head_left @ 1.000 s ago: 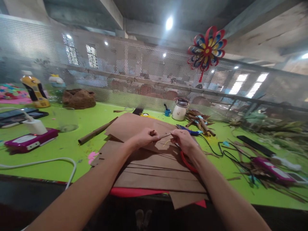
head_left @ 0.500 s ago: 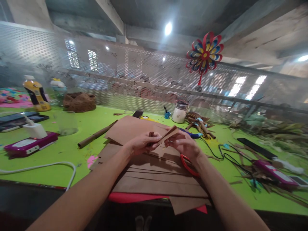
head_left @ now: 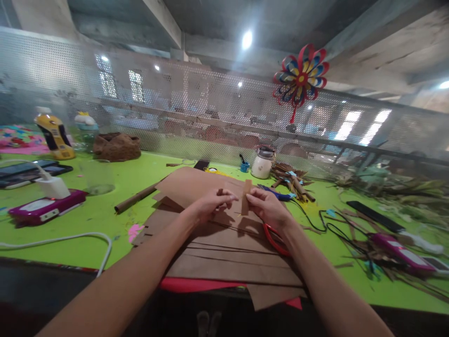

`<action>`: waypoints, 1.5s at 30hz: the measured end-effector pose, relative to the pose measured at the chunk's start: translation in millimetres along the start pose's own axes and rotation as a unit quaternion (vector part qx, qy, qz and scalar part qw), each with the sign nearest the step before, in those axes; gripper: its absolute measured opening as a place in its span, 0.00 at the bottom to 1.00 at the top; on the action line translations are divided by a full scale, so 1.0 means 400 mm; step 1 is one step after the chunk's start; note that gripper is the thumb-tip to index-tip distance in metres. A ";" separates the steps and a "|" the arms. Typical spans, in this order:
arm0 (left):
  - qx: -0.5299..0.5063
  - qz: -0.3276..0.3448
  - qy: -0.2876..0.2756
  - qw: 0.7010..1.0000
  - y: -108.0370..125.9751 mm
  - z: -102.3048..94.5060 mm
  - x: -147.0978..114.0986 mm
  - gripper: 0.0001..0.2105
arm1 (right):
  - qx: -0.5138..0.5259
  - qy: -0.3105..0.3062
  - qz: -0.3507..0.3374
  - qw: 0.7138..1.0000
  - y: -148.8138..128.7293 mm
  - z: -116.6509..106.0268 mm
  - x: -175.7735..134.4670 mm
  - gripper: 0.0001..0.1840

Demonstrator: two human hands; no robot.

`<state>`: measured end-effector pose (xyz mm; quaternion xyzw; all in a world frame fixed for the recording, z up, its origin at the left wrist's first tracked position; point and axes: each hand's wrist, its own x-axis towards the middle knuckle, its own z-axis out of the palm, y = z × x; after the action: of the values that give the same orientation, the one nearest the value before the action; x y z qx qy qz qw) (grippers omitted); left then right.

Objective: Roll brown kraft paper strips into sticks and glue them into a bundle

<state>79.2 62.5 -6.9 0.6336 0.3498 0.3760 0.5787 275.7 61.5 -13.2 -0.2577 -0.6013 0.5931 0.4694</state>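
My right hand (head_left: 269, 206) pinches a narrow brown paper strip (head_left: 245, 199) and holds it nearly upright. Just left of it, my left hand (head_left: 215, 203) is closed, its index finger pointing toward the strip but apart from it. A small dark brown paper piece (head_left: 220, 192) pokes up from the left fingers; most of it is hidden. Beneath both hands lie stacked brown paper sheets (head_left: 224, 267), with a larger sheet (head_left: 189, 185) behind. Red scissor-like handles (head_left: 275, 241) show partly under my right wrist.
A brown paper tube (head_left: 136, 197) lies left. Behind stand a white jar (head_left: 263, 164) and a small blue pot (head_left: 244, 166). A blue-handled tool (head_left: 277, 193) with a black cable lies right. A clear cup (head_left: 100, 180) and purple power strip (head_left: 47, 208) are at left.
My left hand has let go of the paper strip and drawn slightly left. The strip has turned from slanted to nearly upright in my right hand.
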 end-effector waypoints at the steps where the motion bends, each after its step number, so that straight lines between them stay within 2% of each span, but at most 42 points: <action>1: -0.001 0.017 0.026 1.000 0.002 -0.003 0.002 0.18 | -0.025 -0.007 0.024 0.999 0.000 -0.003 -0.001 0.10; 4: 0.022 0.057 0.048 0.997 0.003 0.001 0.007 0.19 | -0.141 -0.034 0.069 0.987 -0.004 -0.004 -0.006 0.12; 8: 0.087 0.082 0.009 0.993 -0.011 0.014 0.015 0.14 | -0.210 -0.048 0.071 0.974 -0.008 0.007 -0.010 0.14; 10: 0.095 0.081 0.014 0.992 -0.018 0.014 0.021 0.11 | -0.209 -0.031 0.068 0.975 -0.006 0.008 -0.009 0.13; 14: 0.075 0.052 0.067 0.994 -0.022 0.005 0.028 0.10 | -0.184 0.044 0.052 0.981 0.004 -0.001 -0.002 0.14; 16: 0.052 0.052 0.068 0.995 -0.020 0.003 0.028 0.10 | -0.173 0.070 0.038 0.982 0.008 -0.008 0.003 0.15; 21: 0.041 0.050 0.044 0.997 -0.006 0.007 0.015 0.10 | -0.188 0.079 0.001 0.979 0.010 -0.010 0.007 0.14; 25: 0.083 0.003 0.008 0.997 0.008 0.009 -0.001 0.11 | -0.215 0.046 -0.028 0.975 0.001 0.002 0.002 0.12; 30: 0.104 -0.007 0.011 0.994 0.012 0.006 -0.006 0.15 | -0.261 0.003 -0.087 0.961 0.003 0.012 0.001 0.09; 36: 0.058 -0.032 -0.041 0.997 0.004 0.005 -0.009 0.14 | -0.321 0.018 -0.115 0.940 0.011 0.013 0.004 0.08; 41: -0.020 -0.042 -0.093 0.995 -0.016 0.006 -0.004 0.15 | -0.339 0.024 -0.099 0.935 0.008 0.013 0.005 0.08; 45: -0.044 -0.057 -0.104 0.992 -0.022 0.006 -0.001 0.16 | -0.295 0.013 -0.031 0.955 0.010 0.004 0.003 0.12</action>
<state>80.9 61.7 -15.7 0.6221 0.3067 0.2898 0.6595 272.9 62.3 -16.4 -0.3736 -0.7513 0.3704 0.3985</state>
